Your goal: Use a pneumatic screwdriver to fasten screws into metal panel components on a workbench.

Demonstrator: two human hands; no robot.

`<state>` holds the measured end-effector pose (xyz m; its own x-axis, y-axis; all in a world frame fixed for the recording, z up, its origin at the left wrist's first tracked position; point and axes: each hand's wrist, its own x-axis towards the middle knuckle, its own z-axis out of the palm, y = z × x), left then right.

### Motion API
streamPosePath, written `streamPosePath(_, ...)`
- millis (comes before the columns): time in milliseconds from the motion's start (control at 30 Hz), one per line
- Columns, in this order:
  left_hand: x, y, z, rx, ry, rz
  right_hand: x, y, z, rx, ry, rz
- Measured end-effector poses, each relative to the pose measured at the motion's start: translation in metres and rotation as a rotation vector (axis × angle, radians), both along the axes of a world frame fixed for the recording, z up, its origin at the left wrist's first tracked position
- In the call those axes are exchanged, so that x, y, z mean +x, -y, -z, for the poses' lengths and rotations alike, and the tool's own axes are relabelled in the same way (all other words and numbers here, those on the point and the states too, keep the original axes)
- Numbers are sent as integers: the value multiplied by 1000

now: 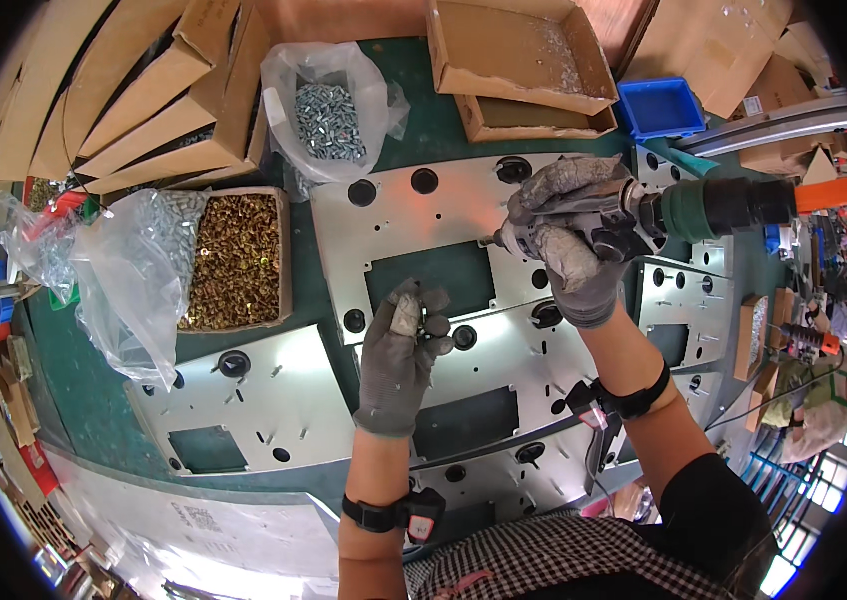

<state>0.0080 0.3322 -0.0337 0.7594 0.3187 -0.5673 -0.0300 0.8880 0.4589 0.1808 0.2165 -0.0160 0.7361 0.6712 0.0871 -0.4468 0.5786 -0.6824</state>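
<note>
My right hand (573, 225), in a worn grey glove, grips a pneumatic rivet-nut tool (648, 215) with a green-wrapped section. Its tip points left, over a flat metal panel (403, 215) with round holes and a rectangular cutout. Beside that cutout, my left hand (398, 355), also gloved, has its fingers curled in. Small shiny metal fasteners (421, 320) show between thumb and fingers; the rest of its hold is hidden. Another metal panel (488, 350) lies under and to the right of the left hand.
A clear bag (383, 110) of silvery fasteners and a box (283, 270) of brass-coloured ones stand at the left. More panels (288, 390) cover the green table (73, 350). Cardboard trays (513, 45) and a blue bin (661, 107) sit behind. An orange hose (836, 194) trails right.
</note>
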Motion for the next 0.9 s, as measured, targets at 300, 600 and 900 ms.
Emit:
streamPosePath(300, 9, 9, -13, -40, 8, -35, 2, 13, -3, 8, 121, 100)
streamPosePath(600, -1, 14, -15, 19, 107, 69, -40, 52, -68, 99, -24, -238)
streamPosePath(900, -9, 17, -14, 97, 31, 143, -54, 87, -60, -70, 85, -119)
